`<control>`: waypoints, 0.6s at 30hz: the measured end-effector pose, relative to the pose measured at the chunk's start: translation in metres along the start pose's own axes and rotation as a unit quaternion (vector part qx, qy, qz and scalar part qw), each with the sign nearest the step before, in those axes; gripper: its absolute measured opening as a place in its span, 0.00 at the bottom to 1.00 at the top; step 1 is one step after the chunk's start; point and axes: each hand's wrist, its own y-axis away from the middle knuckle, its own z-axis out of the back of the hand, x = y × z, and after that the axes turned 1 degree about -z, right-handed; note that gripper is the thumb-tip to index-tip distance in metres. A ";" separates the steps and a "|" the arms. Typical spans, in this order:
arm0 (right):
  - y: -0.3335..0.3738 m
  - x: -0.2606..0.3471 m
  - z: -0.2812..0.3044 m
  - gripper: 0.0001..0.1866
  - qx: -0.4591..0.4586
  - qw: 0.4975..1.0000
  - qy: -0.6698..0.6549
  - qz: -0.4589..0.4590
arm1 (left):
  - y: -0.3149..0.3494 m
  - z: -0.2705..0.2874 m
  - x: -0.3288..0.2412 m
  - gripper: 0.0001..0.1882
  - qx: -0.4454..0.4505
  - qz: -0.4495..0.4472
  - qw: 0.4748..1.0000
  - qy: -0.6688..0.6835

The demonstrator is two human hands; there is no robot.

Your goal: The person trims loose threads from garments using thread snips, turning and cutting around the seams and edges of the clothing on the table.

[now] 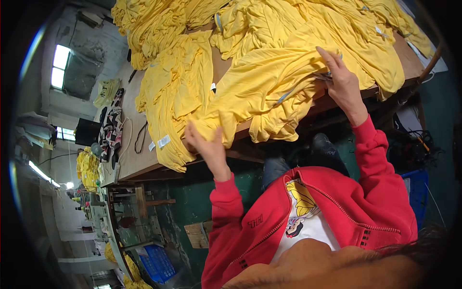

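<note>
A yellow knit garment (269,82) is stretched across the table's near edge between my two hands. My left hand (209,149), slightly blurred, is closed on its lower left end. At the upper right, my right hand (344,84) is closed around what looks like small metal thread snips (323,76), with its index finger extended over the cloth. A blue-grey strip shows on a fold of the garment between the hands. Beside my left hand, another yellow garment (175,91) lies flat, with white labels (163,140) at its lower end, hanging partly over the edge.
Heaps of yellow garments (159,24) cover the far side of the wooden table (127,156). Patterned dark cloth (111,127) and a cord lie on its left. Blue plastic crates (158,262) stand on the floor at lower left and right. A wooden box (196,235) sits below the table.
</note>
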 end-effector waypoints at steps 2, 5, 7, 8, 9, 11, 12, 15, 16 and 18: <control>0.001 -0.014 -0.011 0.29 0.002 1.000 0.023 0.020 | 0.014 -0.007 -0.011 0.52 0.129 -0.053 0.980 -0.141; -0.005 -0.020 -0.006 0.22 -0.046 0.997 0.031 0.055 | 0.020 -0.004 -0.012 0.44 0.200 -0.179 0.937 -0.226; -0.018 -0.012 0.008 0.19 -0.055 0.993 0.069 0.072 | 0.012 0.009 -0.007 0.37 0.246 -0.154 0.903 -0.316; -0.025 -0.007 0.014 0.16 -0.063 0.988 0.107 0.089 | 0.006 0.016 -0.001 0.31 0.290 -0.127 0.859 -0.402; -0.034 -0.004 0.014 0.16 -0.066 0.988 0.105 0.090 | -0.001 0.026 0.006 0.22 0.255 -0.192 0.854 -0.412; -0.053 -0.003 0.018 0.13 -0.089 0.963 -0.254 0.023 | -0.024 0.038 0.011 0.20 0.245 -0.202 0.903 -0.290; -0.064 0.016 0.040 0.11 0.026 0.907 -0.396 -0.142 | -0.037 0.055 0.013 0.17 0.237 -0.104 0.956 -0.139; -0.094 0.054 0.069 0.11 0.017 0.764 -0.618 -0.185 | -0.066 0.081 -0.025 0.15 0.168 0.000 0.972 0.162; -0.102 0.052 0.074 0.11 0.020 0.763 -0.620 -0.182 | -0.073 0.090 -0.045 0.16 0.106 0.007 0.949 0.296; -0.124 0.056 0.093 0.10 0.031 0.821 -0.569 0.027 | -0.087 0.113 -0.070 0.19 -0.078 -0.215 0.964 0.135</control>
